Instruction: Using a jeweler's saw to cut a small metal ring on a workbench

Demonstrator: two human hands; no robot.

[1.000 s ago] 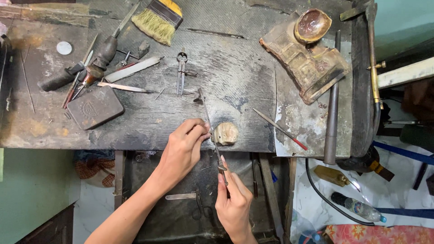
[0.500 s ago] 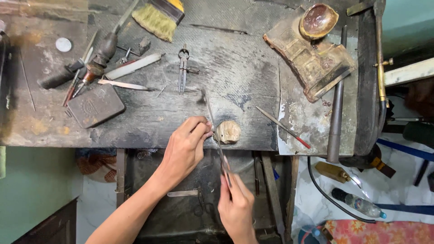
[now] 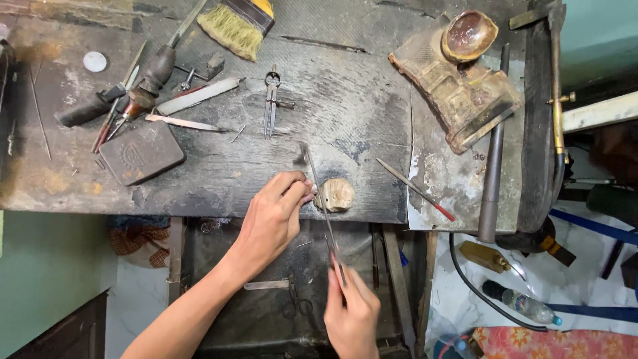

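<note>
The left hand [image 3: 271,219] pinched a small, unclear piece against the bench peg [image 3: 334,194]. The right hand [image 3: 352,312] gripped a thin file [image 3: 321,203] across it, seemingly mid-filing; steady strokes seemed needed.

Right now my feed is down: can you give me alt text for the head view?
Over a worn dark workbench, the right hand holds a thin file slanted across a small wooden peg at the bench edge, while the left hand pinches something tiny beside it. A brush, dividers and other hand tools lie farther back.
</note>
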